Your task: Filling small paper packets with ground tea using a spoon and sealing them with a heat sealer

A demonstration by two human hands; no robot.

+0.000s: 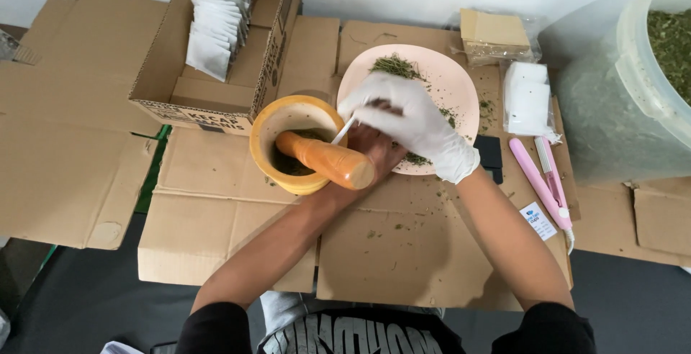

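Note:
A yellow mortar [263,127] stands on flattened cardboard [403,246], with an orange pestle [324,158] leaning in it, handle towards me. My right hand [414,120], in a white glove, pinches a thin white spoon [344,131] whose tip points into the mortar. My bare left hand [376,154] lies just below the glove, beside the mortar and the pestle's end. Its fingers are hidden, so I cannot tell what it holds. Behind both hands is a pink plate [453,80] with dried green herb [394,65].
An open cardboard box [162,73] with a row of white sachets [216,16] stands at the back left. At right lie a stack of white bags [527,98], a pink handheld sealer [540,178] and a small black object [489,151]. A clear tub of dried herb [648,73] fills the far right.

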